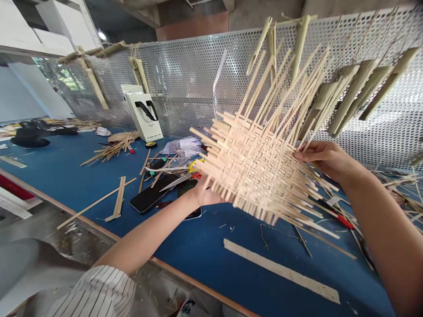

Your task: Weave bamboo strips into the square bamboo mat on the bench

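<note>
On the blue surface (198, 259) lay a black phone (150, 193) and yellow-handled scissors (194, 166). The left hand (206, 193) closed around the near edge of a bamboo weave (254, 163), held up above the surface, while the right hand (325, 158) narrowly gripped its far edge. The weave looked light and springy, its loose splints apt to shift; its dense centre seemed safest to hold.

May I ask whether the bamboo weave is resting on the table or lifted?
Lifted: the left hand and right hand hold the weave above the table.
</note>
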`<state>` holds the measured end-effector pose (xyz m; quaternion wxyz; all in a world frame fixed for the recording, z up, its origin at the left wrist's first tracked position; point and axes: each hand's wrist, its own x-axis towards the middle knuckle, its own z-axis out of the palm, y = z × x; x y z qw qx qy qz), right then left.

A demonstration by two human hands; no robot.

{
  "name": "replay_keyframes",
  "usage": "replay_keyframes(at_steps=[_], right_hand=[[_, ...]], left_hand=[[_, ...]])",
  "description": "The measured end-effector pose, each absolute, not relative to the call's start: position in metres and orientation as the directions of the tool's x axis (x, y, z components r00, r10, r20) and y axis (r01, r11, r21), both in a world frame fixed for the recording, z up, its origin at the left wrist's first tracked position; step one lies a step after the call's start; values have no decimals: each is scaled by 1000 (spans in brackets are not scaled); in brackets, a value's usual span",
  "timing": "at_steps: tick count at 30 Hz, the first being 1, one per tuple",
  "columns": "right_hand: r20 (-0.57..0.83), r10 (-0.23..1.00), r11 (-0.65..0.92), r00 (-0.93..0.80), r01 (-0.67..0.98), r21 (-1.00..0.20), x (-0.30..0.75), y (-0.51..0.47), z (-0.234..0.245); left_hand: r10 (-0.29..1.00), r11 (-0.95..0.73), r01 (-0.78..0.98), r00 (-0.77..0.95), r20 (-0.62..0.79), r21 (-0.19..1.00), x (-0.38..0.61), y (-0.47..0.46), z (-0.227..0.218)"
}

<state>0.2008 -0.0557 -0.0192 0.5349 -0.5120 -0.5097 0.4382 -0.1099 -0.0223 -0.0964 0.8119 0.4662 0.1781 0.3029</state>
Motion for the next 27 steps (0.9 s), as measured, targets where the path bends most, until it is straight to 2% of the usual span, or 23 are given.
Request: replay_keyframes(at_steps=[2, 4, 6, 10, 14, 16, 19, 23, 27], right_hand=[[149, 980, 138, 134, 83, -987, 196, -53, -21], [117, 973, 123, 198, -20, -992, 189, -51, -23], [84, 965, 126, 249, -157, -980, 179, -48, -28], [108, 955, 178, 276, -242, -954, 158, -39, -45], [126, 953, 216, 276, -323, -922, 137, -33, -62], [113, 966, 192, 232, -355, -915, 131, -34, -65], [70, 994, 93, 78, -346, -934, 128, -39, -64], [36, 997, 16, -69, -266, -964, 131, -44, -63], [-56, 989, -93, -137, -279, -956, 129, -43, -67]], left_hand=[[617, 461, -406, 786, 44, 789, -106, -19, -87], [611, 505, -493, 784, 110, 708, -107, -17, -81], [634, 485, -548, 758, 157, 682, -111, -16, -78], [716, 382, -548, 684, 136, 744, -111, -11, -84], [862, 219, -490, 503, 68, 844, -107, -9, -92], [898, 165, -426, 438, 44, 890, -107, -8, -93], [920, 125, -370, 391, 33, 921, -110, -7, -92], [915, 109, -347, 402, 43, 932, -114, -6, -90], [904, 106, -341, 424, 52, 934, -113, -8, -90]])
